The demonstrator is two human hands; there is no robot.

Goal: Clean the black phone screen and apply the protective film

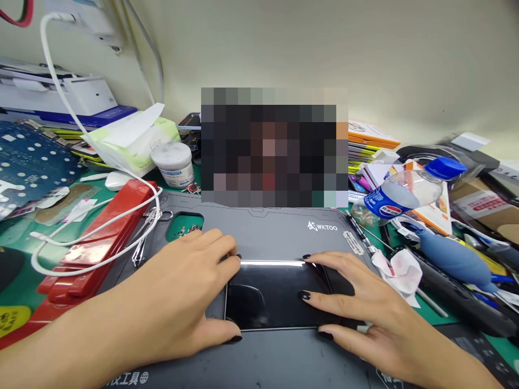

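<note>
A smartphone [279, 305] with a dark, glossy front lies sideways on a grey work mat [263, 356] marked WKTOO. My left hand [190, 286] grips its left end, thumb at the near edge and curled fingers at the far edge. At the other end, my right hand [365, 302] holds the phone with a fingertip at the far edge, another on the glass and the thumb at the near edge. Small screws or metal bits [184, 231] sit in a cutout of the mat beyond my left hand. The phone's underside is hidden.
On the left are a long red tool [105, 243], a looped white cable [44, 265], a paste tub [172, 165] and a tissue pack [138, 140]. To the right lie a plastic bottle [397, 197], a blue bulb blower [454, 256] and crumpled tissue [401, 270]. A pixelated patch hides the back centre.
</note>
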